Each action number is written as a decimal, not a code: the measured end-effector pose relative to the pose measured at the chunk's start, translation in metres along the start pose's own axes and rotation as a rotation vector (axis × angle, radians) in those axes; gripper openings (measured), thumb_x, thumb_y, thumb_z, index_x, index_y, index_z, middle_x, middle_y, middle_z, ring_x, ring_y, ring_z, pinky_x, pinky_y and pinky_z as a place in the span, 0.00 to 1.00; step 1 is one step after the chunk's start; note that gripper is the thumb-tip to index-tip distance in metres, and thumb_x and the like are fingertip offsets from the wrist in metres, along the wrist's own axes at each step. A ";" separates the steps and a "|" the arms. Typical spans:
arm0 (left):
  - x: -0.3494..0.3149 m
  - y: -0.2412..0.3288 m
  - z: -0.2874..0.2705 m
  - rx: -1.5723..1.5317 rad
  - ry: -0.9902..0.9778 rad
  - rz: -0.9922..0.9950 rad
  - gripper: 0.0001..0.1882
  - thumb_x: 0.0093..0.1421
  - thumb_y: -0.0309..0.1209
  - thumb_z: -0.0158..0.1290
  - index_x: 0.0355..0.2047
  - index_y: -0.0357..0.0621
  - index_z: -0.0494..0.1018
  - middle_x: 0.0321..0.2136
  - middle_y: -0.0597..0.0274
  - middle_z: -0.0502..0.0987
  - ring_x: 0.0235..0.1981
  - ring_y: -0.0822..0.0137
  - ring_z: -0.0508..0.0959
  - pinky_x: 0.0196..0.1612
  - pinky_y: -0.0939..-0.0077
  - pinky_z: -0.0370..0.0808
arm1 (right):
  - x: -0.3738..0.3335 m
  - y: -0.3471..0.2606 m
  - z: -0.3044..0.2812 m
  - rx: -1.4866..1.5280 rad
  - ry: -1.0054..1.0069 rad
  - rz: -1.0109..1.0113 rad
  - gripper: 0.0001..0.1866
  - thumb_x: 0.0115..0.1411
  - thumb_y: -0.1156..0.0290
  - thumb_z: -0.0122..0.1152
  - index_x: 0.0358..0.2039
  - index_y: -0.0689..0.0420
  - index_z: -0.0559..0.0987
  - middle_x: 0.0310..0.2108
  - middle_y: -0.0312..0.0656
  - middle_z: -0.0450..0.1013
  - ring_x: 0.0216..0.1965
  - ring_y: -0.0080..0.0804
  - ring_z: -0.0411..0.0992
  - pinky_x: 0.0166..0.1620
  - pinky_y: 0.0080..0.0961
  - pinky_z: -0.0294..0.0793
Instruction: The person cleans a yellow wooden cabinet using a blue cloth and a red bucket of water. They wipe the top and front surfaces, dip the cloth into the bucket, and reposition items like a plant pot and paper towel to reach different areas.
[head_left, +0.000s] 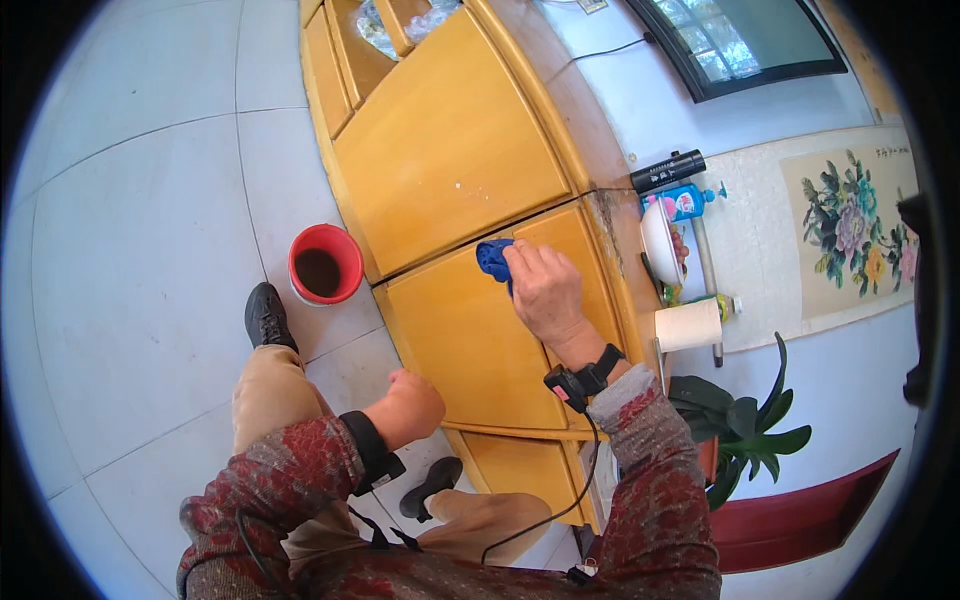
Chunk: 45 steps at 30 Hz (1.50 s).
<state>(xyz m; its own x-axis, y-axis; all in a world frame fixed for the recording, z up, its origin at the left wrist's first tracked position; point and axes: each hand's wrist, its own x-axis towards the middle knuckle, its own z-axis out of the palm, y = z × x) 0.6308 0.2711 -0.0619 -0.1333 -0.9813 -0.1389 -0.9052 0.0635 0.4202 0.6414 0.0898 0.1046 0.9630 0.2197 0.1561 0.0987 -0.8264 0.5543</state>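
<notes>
My right hand [547, 292] is closed on a crumpled blue cloth [493, 259], which presses against the front of a yellow wooden cabinet [450, 340] near the dark seam between its panels. Lower and to the left, my left hand [408, 408] is curled into a loose fist, with nothing showing in it. It hangs apart from the cabinet, its fingertips turned out of sight. Black straps with small devices circle both wrists. Left of the cabinet, on the floor, stands a red bucket [352, 262] with dark, murky liquid inside.
Along the cabinet top are a black cylinder [668, 172], a blue pump bottle [688, 202], a white bowl [657, 245] of reddish fruit and a paper roll [688, 326]. A leafy plant [745, 425] stands nearer me. My shoe [268, 318] is beside the bucket on the tiled floor [150, 250].
</notes>
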 end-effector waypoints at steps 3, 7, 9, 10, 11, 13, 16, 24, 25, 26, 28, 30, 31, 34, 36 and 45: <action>0.001 0.002 0.001 -0.002 0.016 0.033 0.14 0.52 0.45 0.61 0.31 0.49 0.82 0.32 0.63 0.83 0.35 0.59 0.83 0.33 0.62 0.74 | 0.012 0.024 -0.015 -0.124 0.081 -0.018 0.06 0.50 0.75 0.54 0.30 0.57 0.72 0.34 0.41 0.72 0.35 0.37 0.69 0.37 0.33 0.67; 0.005 0.004 0.001 -0.021 0.013 0.018 0.14 0.52 0.44 0.61 0.30 0.49 0.82 0.32 0.62 0.83 0.35 0.59 0.83 0.33 0.63 0.74 | 0.020 0.066 -0.013 -0.291 -0.022 0.047 0.06 0.50 0.75 0.54 0.31 0.56 0.72 0.39 0.41 0.72 0.38 0.36 0.67 0.39 0.33 0.64; 0.009 0.003 -0.001 -0.077 -0.085 0.024 0.14 0.55 0.39 0.57 0.38 0.48 0.82 0.40 0.60 0.82 0.42 0.54 0.81 0.40 0.49 0.73 | 0.021 0.067 0.002 -0.364 -0.106 0.070 0.07 0.49 0.74 0.56 0.30 0.56 0.72 0.38 0.42 0.73 0.37 0.39 0.69 0.38 0.36 0.66; 0.009 0.003 -0.002 -0.091 -0.137 0.025 0.15 0.57 0.36 0.54 0.42 0.48 0.82 0.45 0.58 0.81 0.45 0.52 0.80 0.43 0.42 0.73 | 0.021 0.065 0.009 -0.391 -0.199 0.111 0.07 0.49 0.74 0.57 0.30 0.56 0.72 0.37 0.43 0.74 0.36 0.40 0.69 0.38 0.38 0.67; 0.009 0.002 -0.003 -0.108 -0.147 0.028 0.15 0.57 0.36 0.54 0.42 0.49 0.82 0.45 0.58 0.81 0.45 0.53 0.80 0.42 0.42 0.73 | 0.018 0.061 0.013 -0.266 -0.144 0.130 0.08 0.48 0.74 0.57 0.32 0.57 0.73 0.36 0.44 0.74 0.36 0.41 0.70 0.38 0.40 0.68; 0.008 0.000 -0.003 -0.120 -0.167 0.022 0.14 0.57 0.36 0.54 0.42 0.49 0.82 0.46 0.58 0.81 0.45 0.54 0.80 0.40 0.43 0.73 | 0.012 0.046 0.019 -0.022 -0.245 0.292 0.11 0.48 0.73 0.58 0.34 0.57 0.74 0.32 0.46 0.75 0.36 0.45 0.72 0.38 0.44 0.70; 0.000 -0.004 -0.004 -0.041 0.023 0.010 0.16 0.53 0.44 0.60 0.33 0.46 0.80 0.33 0.59 0.81 0.36 0.57 0.81 0.34 0.60 0.73 | -0.006 0.020 0.013 0.230 -0.051 0.319 0.19 0.48 0.73 0.57 0.44 0.58 0.75 0.29 0.49 0.76 0.35 0.50 0.74 0.37 0.46 0.73; 0.011 -0.010 -0.037 -0.186 0.489 -0.189 0.22 0.56 0.44 0.59 0.43 0.40 0.73 0.38 0.55 0.75 0.43 0.54 0.76 0.44 0.60 0.72 | -0.011 0.033 0.006 1.262 0.178 1.110 0.42 0.50 0.80 0.58 0.67 0.65 0.55 0.38 0.48 0.78 0.33 0.37 0.78 0.38 0.29 0.79; 0.011 -0.009 -0.037 -0.172 0.464 -0.188 0.22 0.56 0.44 0.59 0.43 0.40 0.73 0.38 0.55 0.75 0.43 0.54 0.76 0.44 0.60 0.72 | -0.010 0.037 0.008 1.434 0.186 1.126 0.46 0.51 0.83 0.59 0.69 0.64 0.48 0.47 0.53 0.73 0.40 0.39 0.77 0.44 0.31 0.79; 0.010 -0.009 -0.037 -0.171 0.423 -0.148 0.22 0.56 0.44 0.59 0.43 0.40 0.73 0.38 0.55 0.75 0.43 0.54 0.76 0.44 0.60 0.72 | -0.006 0.036 0.015 1.518 0.249 1.135 0.47 0.53 0.83 0.59 0.70 0.61 0.47 0.49 0.53 0.71 0.43 0.39 0.76 0.46 0.32 0.78; 0.008 -0.007 -0.033 -0.169 0.314 -0.076 0.22 0.56 0.44 0.58 0.43 0.40 0.74 0.39 0.55 0.75 0.44 0.55 0.76 0.44 0.60 0.72 | 0.005 0.029 0.030 1.665 0.385 1.193 0.47 0.55 0.82 0.59 0.71 0.56 0.45 0.54 0.52 0.68 0.49 0.39 0.73 0.49 0.34 0.76; 0.010 -0.006 -0.030 -0.132 0.252 -0.054 0.21 0.56 0.44 0.59 0.43 0.41 0.75 0.40 0.56 0.76 0.45 0.56 0.76 0.44 0.60 0.72 | 0.015 0.022 0.041 1.891 0.589 1.173 0.50 0.56 0.82 0.59 0.72 0.49 0.42 0.58 0.50 0.63 0.52 0.41 0.71 0.50 0.38 0.75; 0.010 -0.006 -0.028 -0.116 0.214 -0.034 0.21 0.56 0.44 0.59 0.43 0.41 0.75 0.40 0.56 0.76 0.45 0.56 0.76 0.44 0.60 0.72 | 0.020 0.018 0.047 1.943 0.659 1.182 0.49 0.57 0.81 0.59 0.72 0.47 0.41 0.58 0.48 0.64 0.53 0.40 0.70 0.51 0.39 0.75; 0.010 -0.008 -0.023 -0.091 0.200 -0.016 0.19 0.55 0.43 0.60 0.41 0.42 0.76 0.39 0.57 0.76 0.45 0.57 0.77 0.43 0.60 0.72 | 0.034 0.012 0.057 2.002 0.805 1.216 0.46 0.59 0.78 0.58 0.72 0.45 0.44 0.58 0.44 0.64 0.55 0.39 0.68 0.51 0.41 0.73; 0.010 -0.010 -0.021 -0.090 0.207 -0.012 0.19 0.55 0.43 0.60 0.40 0.42 0.77 0.39 0.58 0.76 0.44 0.57 0.77 0.43 0.61 0.72 | 0.038 0.019 0.056 2.022 0.779 1.188 0.44 0.59 0.78 0.58 0.71 0.44 0.47 0.58 0.42 0.64 0.56 0.38 0.67 0.52 0.42 0.73; 0.007 -0.009 -0.021 -0.059 0.161 0.010 0.19 0.54 0.44 0.61 0.38 0.43 0.78 0.37 0.58 0.78 0.43 0.57 0.79 0.42 0.61 0.72 | 0.011 -0.002 0.043 1.815 0.468 1.270 0.24 0.50 0.82 0.59 0.50 0.67 0.72 0.43 0.46 0.74 0.42 0.36 0.76 0.46 0.31 0.78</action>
<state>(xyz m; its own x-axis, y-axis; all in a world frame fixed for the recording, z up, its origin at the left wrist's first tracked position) 0.6467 0.2595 -0.0484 -0.0713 -0.9974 0.0090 -0.8781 0.0670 0.4738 0.6629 0.0714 0.0702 0.6136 -0.7894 -0.0183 -0.0079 0.0170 -0.9998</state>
